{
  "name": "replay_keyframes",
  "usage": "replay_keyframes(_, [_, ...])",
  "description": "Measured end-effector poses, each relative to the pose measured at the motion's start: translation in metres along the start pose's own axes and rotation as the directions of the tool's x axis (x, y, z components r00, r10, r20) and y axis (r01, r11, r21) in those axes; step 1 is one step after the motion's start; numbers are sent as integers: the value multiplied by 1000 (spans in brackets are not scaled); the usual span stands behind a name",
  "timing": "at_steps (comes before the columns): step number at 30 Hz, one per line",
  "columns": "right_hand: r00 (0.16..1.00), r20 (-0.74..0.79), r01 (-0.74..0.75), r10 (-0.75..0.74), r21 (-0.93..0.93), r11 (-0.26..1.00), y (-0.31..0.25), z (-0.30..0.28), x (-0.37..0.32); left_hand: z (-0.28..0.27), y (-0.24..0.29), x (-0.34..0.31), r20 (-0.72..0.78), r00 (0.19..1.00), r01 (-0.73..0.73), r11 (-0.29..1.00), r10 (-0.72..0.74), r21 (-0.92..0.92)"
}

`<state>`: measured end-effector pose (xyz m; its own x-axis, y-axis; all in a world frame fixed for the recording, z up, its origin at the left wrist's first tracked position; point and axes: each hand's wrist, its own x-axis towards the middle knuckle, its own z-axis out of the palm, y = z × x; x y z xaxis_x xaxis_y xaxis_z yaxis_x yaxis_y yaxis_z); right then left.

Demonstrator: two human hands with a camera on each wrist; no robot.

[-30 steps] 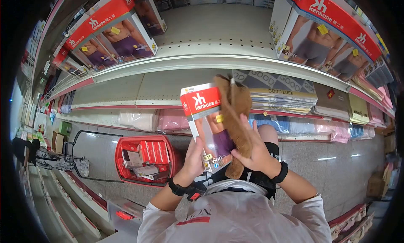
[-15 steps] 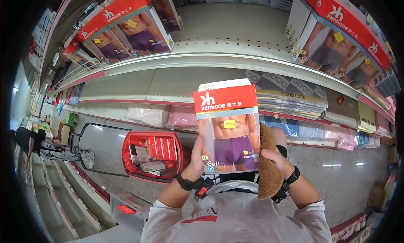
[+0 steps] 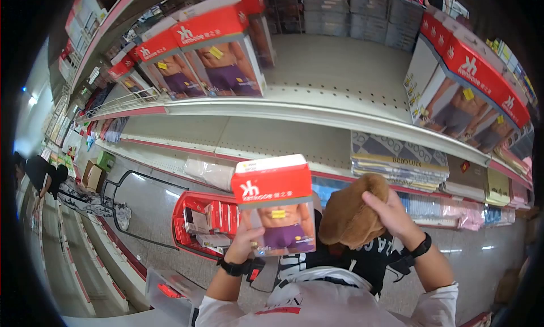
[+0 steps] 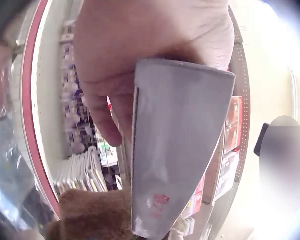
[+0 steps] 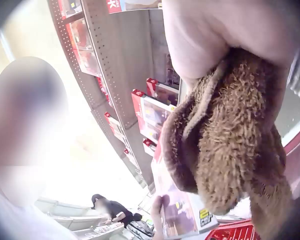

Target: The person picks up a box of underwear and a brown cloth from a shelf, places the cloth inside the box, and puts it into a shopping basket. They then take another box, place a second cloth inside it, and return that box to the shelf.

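My left hand (image 3: pixel 242 243) grips the lower left side of a red-topped Kenhope underwear box (image 3: pixel 277 215), thumb across its front. A yellow price tag and purple briefs show on that face. In the left wrist view the box's plain narrow side (image 4: pixel 177 135) lies against the palm. Right of the box, my right hand (image 3: pixel 395 215) holds a brown fluffy cloth (image 3: pixel 352 212), bunched and folded, thumb on top. The right wrist view shows the cloth's shaggy pile (image 5: pixel 235 145) hanging below the hand, with part of the box behind it.
More underwear boxes (image 3: pixel 224 61) stand on the upper shelf at left, others (image 3: pixel 459 95) at right. Folded towels (image 3: pixel 396 163) lie on the shelf below. A red wheeled basket (image 3: pixel 180 228) holding several boxes stands on the floor at left. Another person (image 3: pixel 42 177) bends at far left.
The cloth was against the box's front, then at its right edge; now the right hand has lifted it away to the right. The box has moved lower and left, its top tilted into view.
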<state>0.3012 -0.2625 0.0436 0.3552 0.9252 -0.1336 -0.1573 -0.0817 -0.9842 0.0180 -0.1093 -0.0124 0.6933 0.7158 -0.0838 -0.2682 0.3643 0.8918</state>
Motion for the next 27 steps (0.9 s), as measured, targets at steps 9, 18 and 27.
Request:
replay_keyframes(9, [983,-165,140,-77,409,902,21,50,101,-42,19,-39,-300,945,-155,986,130,-62])
replay_keyframes(18, [981,-171,-49,87,217,975,72,40,195,-68,47,-69,-428,835,-361,931,345,47])
replay_keyframes(27, [752,587,115,300,-564,818,8,-20,79,-125,89,-106,-570,591,-533,807,570,254])
